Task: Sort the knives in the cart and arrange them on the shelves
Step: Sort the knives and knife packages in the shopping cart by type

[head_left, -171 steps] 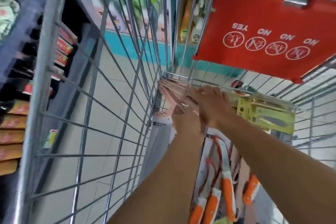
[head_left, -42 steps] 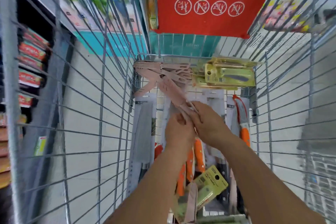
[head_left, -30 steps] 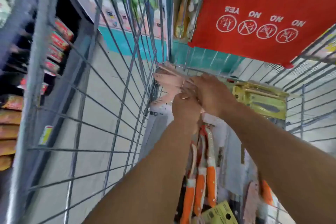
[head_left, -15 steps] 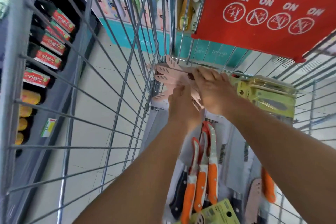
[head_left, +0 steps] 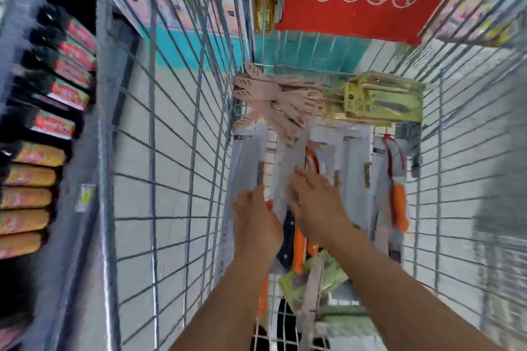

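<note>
- Both hands are lowered into the wire shopping cart [head_left: 182,151] over a layer of packaged knives; the picture is blurred by motion.
- The left hand [head_left: 256,222] is seen curled near the packs beside the cart's left wall, but whether anything is gripped cannot be told.
- The right hand [head_left: 316,208] is held with fingers spread and loose over the white-carded knives [head_left: 285,168]; nothing is seen grasped.
- The pink knives [head_left: 273,97] are gathered in a splayed heap at the far left corner, with the yellow-green knife packs [head_left: 382,102] stacked just beside them.
- The orange-handled knives [head_left: 397,205] lie scattered, one by the right wall, others under the wrists.
- A cut is judged possible if a loose blade is pressed by a spread palm, since the packs overlap.
- The pink heap could be knocked apart if a pack beneath its edge is dragged.
- A thin card could be slipped through the cart's wire gaps if lifted by one corner.
</note>
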`<state>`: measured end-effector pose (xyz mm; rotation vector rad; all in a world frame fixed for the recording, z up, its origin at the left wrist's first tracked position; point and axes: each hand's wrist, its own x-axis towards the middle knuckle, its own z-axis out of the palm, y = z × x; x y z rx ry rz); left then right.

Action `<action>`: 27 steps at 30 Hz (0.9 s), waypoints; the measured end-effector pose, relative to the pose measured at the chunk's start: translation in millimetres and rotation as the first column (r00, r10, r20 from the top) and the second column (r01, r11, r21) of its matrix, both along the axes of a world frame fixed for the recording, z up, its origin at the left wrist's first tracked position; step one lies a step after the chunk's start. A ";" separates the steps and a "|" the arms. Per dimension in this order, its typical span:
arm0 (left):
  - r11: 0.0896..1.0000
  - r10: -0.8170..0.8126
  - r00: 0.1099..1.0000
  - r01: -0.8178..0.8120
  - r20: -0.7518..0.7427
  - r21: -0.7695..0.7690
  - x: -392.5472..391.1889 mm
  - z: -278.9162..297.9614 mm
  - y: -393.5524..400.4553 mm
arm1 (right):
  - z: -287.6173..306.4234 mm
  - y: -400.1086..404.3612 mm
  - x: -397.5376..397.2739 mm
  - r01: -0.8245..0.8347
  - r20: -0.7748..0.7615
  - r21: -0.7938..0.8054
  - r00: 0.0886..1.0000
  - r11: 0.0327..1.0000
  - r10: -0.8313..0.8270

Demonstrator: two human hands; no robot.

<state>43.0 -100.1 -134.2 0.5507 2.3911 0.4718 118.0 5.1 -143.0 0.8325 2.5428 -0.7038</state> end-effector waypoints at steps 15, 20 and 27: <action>0.952 -0.102 0.995 0.096 -0.006 -0.289 42.0 8.4 -75.7 | 9.7 -85.1 33.9 -0.025 0.053 0.130 0.998 0.991 0.018; 0.949 -0.104 0.995 0.095 -0.012 -0.300 41.7 4.6 -80.5 | 6.5 -96.8 31.9 -0.077 0.053 0.065 0.996 0.995 0.074; 0.969 0.019 0.999 -0.010 0.033 -0.247 44.2 8.4 -83.1 | 5.9 -96.7 29.3 -0.016 0.047 0.037 0.999 0.999 0.014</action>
